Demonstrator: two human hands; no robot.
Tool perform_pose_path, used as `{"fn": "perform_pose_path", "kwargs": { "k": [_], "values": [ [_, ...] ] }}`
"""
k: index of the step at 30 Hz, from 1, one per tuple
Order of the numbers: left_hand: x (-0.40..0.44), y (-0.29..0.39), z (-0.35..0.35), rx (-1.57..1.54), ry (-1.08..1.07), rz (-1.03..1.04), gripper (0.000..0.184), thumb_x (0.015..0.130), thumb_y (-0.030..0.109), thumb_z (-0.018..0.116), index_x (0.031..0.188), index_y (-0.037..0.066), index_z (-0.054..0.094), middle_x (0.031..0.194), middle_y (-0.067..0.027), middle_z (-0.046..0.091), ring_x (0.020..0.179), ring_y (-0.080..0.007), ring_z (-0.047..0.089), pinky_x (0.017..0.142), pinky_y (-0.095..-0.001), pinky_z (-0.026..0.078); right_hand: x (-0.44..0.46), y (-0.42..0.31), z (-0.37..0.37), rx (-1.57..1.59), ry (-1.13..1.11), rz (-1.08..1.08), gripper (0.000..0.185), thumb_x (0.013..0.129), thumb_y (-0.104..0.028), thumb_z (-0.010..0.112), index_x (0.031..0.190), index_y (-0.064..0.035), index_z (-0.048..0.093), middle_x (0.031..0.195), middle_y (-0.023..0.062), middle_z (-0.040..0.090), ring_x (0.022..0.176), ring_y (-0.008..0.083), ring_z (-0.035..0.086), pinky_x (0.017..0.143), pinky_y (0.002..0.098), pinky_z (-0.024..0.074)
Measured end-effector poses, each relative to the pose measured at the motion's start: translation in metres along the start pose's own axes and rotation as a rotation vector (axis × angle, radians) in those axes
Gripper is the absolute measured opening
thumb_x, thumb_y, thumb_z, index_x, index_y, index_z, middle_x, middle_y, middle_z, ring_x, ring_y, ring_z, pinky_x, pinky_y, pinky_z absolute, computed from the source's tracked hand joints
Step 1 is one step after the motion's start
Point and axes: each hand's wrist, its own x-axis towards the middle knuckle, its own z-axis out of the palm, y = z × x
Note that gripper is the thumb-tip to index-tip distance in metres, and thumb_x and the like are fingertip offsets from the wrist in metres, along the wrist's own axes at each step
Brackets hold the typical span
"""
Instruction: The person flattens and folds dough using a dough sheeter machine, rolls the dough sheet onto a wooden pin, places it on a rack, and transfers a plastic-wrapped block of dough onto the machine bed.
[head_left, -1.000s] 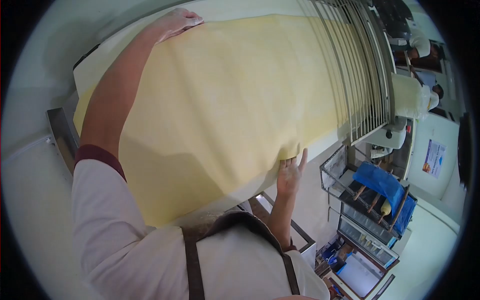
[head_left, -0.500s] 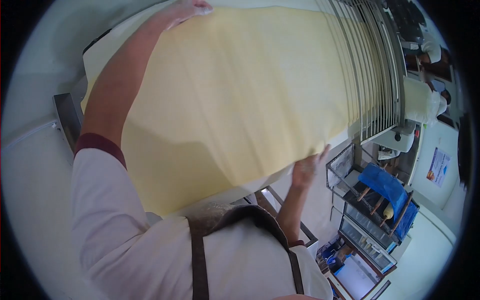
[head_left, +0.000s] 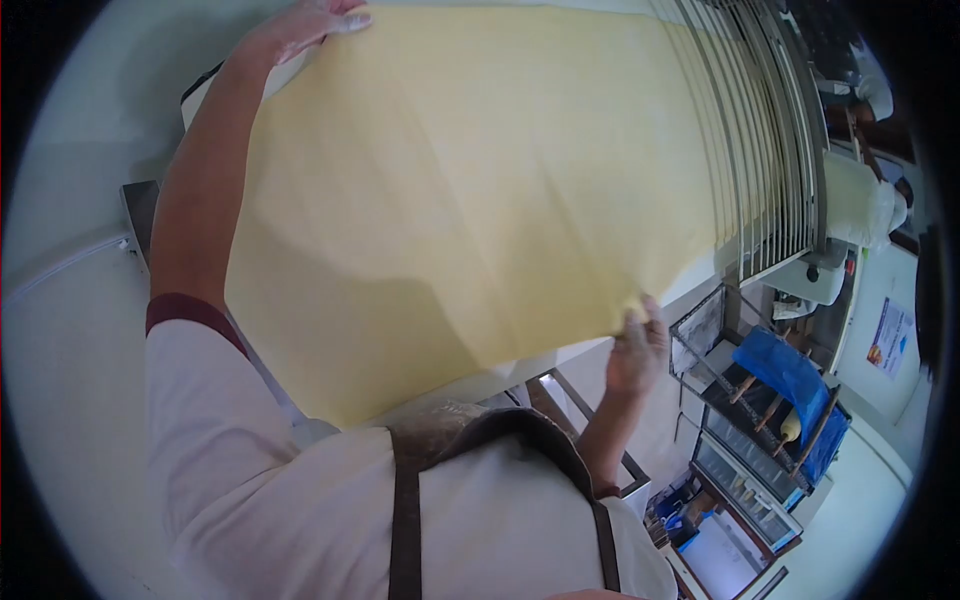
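Observation:
A wide, thin, pale yellow sheet of dough (head_left: 450,190) lies on a white belt (head_left: 560,355), with soft creases running across it. At the far left corner, my left hand (head_left: 300,30) is closed on the dough's edge, its floury fingertips at the top of the view. My right hand (head_left: 637,355) pinches the near edge of the sheet, and the dough puckers up toward its thumb and fingers. My left forearm hides part of the sheet's left side. The sheet's right end runs beneath a metal bar guard (head_left: 765,140).
Right of the belt stands a rack (head_left: 740,400) with a blue plastic sheet (head_left: 785,365) and several wooden rolling pins. A white container (head_left: 850,200) sits beyond the guard, near another person's arm (head_left: 885,135). A metal bracket (head_left: 138,215) juts out at the left.
My left hand has moved left along the far edge. My right hand has shifted right and now pulls up a pinch of the near edge. The dough's creases have changed.

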Motion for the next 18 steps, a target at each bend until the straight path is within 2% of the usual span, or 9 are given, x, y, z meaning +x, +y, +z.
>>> {"fn": "perform_pose_path", "kwargs": {
  "k": [2, 4, 6, 9, 11, 13, 14, 17, 18],
  "values": [
    [0.0, 0.013, 0.021, -0.155, -0.105, 0.03, 0.041, 0.088, 0.035, 0.063, 0.11, 0.001, 0.061, 0.098, -0.0026, 0.063, 0.094, -0.0114, 0.058, 0.087, -0.0305, 0.044, -0.002, -0.009, -0.006, 0.404, 0.027, -0.123, 0.053, 0.085, 0.006, 0.056, 0.135, -0.0055, 0.043, 0.124, 0.0165, 0.055, 0.114, 0.0268, 0.053, 0.096, 0.0376, 0.0457],
    [-0.003, 0.025, 0.047, -0.201, 0.143, -0.144, 0.06, 0.091, 0.038, 0.058, 0.135, 0.0, 0.044, 0.139, -0.014, 0.047, 0.132, -0.0246, 0.04, 0.111, -0.0367, 0.027, 0.012, 0.042, -0.017, 0.549, -0.007, -0.192, 0.062, 0.087, 0.002, 0.056, 0.141, -0.0101, 0.031, 0.13, 0.0153, 0.049, 0.117, 0.0276, 0.051, 0.099, 0.0394, 0.0432],
    [0.001, 0.026, 0.044, -0.099, 0.065, -0.199, 0.057, 0.09, 0.036, 0.06, 0.131, -0.001, 0.047, 0.132, -0.0122, 0.05, 0.126, -0.0226, 0.043, 0.107, -0.0356, 0.031, 0.002, 0.057, 0.004, 0.668, -0.019, -0.213, 0.079, 0.087, -0.001, 0.056, 0.15, -0.0199, 0.011, 0.14, 0.0169, 0.039, 0.125, 0.0304, 0.044, 0.106, 0.0424, 0.0364],
    [-0.007, 0.015, 0.029, 0.129, -0.153, -0.224, 0.052, 0.087, 0.034, 0.063, 0.124, -0.001, 0.052, 0.121, -0.0095, 0.055, 0.116, -0.0197, 0.049, 0.1, -0.0339, 0.036, -0.034, 0.059, 0.021, 0.43, 0.0, -0.073, 0.082, 0.086, 0.0, 0.056, 0.15, -0.0181, 0.008, 0.14, 0.0205, 0.038, 0.125, 0.0311, 0.044, 0.106, 0.0412, 0.0356],
    [-0.012, 0.013, 0.023, 0.289, -0.228, -0.215, 0.048, 0.086, 0.032, 0.066, 0.119, -0.001, 0.055, 0.114, -0.0077, 0.058, 0.109, -0.0178, 0.052, 0.096, -0.0328, 0.039, -0.04, 0.063, 0.027, 0.374, 0.017, -0.018, 0.076, 0.085, 0.001, 0.058, 0.148, -0.0103, 0.017, 0.137, 0.0212, 0.041, 0.123, 0.03, 0.045, 0.104, 0.0394, 0.0369],
    [-0.018, 0.011, 0.02, 0.407, -0.249, -0.221, 0.045, 0.085, 0.031, 0.068, 0.115, -0.001, 0.058, 0.107, -0.0059, 0.061, 0.102, -0.0158, 0.056, 0.091, -0.0317, 0.042, -0.04, 0.068, 0.022, 0.06, -0.174, 0.161, 0.058, 0.082, 0.006, 0.056, 0.138, -0.0024, 0.041, 0.132, 0.0215, 0.048, 0.121, 0.0269, 0.048, 0.103, 0.0377, 0.0374],
    [-0.017, 0.003, 0.015, 0.409, -0.252, -0.225, 0.045, 0.085, 0.031, 0.068, 0.115, -0.001, 0.058, 0.107, -0.0059, 0.061, 0.102, -0.0158, 0.056, 0.091, -0.0317, 0.042, -0.035, 0.055, 0.032, -0.33, -0.161, 0.047, 0.038, 0.08, 0.007, 0.061, 0.118, 0.0033, 0.058, 0.119, 0.0202, 0.057, 0.115, 0.0249, 0.053, 0.098, 0.0346, 0.0418],
    [-0.013, -0.007, -0.004, 0.124, -0.113, -0.117, 0.05, 0.082, 0.031, 0.071, 0.117, -0.002, 0.057, 0.115, -0.0086, 0.058, 0.109, -0.0184, 0.053, 0.094, -0.0328, 0.041, -0.038, 0.003, 0.035, -0.566, -0.085, -0.088, 0.033, 0.083, 0.003, 0.06, 0.116, 0.0054, 0.056, 0.118, 0.0149, 0.057, 0.108, 0.0221, 0.056, 0.094, 0.0351, 0.0454],
    [-0.022, 0.013, -0.007, 0.086, -0.098, -0.114, 0.049, 0.088, 0.031, 0.061, 0.125, -0.001, 0.053, 0.126, -0.0116, 0.053, 0.115, -0.0224, 0.051, 0.099, -0.0359, 0.038, -0.048, -0.009, 0.037, -0.226, -0.111, -0.138, 0.036, 0.083, 0.002, 0.061, 0.118, 0.0036, 0.054, 0.119, 0.0144, 0.058, 0.106, 0.0219, 0.058, 0.093, 0.0353, 0.0474]
  ]
}}
